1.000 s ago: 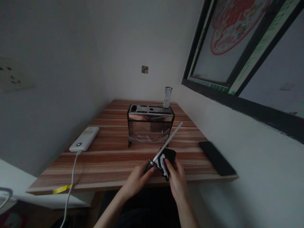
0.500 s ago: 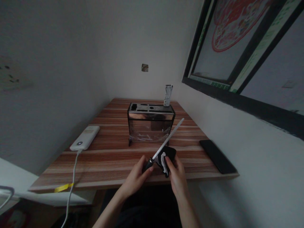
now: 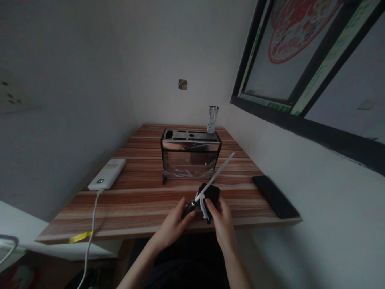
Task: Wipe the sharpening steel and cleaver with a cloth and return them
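Caution: rod (image 3: 215,176) may slip, lower centre of frame.
Left hand (image 3: 175,224) grips the rod's handle; right hand (image 3: 221,220) pinches a black cloth (image 3: 210,194) at its base, apparently by fingertips. A jerk could swing the tip into the rack (image 3: 191,160).

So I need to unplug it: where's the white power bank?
In the head view the power bank lies on the left side of the wooden table, left of the knife block, its white cable hanging over the front edge.
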`<state>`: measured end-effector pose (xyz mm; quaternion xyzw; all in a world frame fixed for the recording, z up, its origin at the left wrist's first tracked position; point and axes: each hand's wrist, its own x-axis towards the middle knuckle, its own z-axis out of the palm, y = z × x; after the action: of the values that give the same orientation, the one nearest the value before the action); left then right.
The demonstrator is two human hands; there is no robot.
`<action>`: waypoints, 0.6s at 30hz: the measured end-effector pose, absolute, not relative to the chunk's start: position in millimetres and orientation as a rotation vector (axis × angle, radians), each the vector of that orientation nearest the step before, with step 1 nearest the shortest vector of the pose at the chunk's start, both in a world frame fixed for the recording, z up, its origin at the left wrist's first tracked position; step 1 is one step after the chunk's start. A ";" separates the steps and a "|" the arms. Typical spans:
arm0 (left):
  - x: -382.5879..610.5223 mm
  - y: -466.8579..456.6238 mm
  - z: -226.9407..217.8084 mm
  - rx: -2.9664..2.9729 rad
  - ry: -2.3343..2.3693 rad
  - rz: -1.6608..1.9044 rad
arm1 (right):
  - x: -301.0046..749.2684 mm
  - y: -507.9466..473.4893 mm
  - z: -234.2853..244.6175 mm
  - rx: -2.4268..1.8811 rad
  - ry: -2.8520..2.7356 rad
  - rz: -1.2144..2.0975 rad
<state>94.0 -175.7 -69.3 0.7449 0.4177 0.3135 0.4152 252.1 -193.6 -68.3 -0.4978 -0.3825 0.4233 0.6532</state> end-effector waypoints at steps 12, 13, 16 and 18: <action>98.3 -177.7 -71.0 1.916 1.047 0.790 | 250.5 -192.5 -61.9 -1.190 -1.053 0.970; 98.4 -177.7 -71.3 1.917 1.058 0.780 | 251.1 -192.2 -61.2 -1.204 -1.061 0.973; 98.7 -176.6 -73.1 1.908 1.077 0.746 | 252.2 -191.2 -59.1 -1.232 -1.082 0.983; 98.6 -175.6 -74.2 1.904 1.064 0.736 | 252.2 -190.7 -58.3 -1.236 -1.094 0.991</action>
<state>98.6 -175.6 -74.2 0.7554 0.4222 0.2920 0.4073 252.2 -190.7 -58.3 -0.5268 -0.4664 0.4225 0.5714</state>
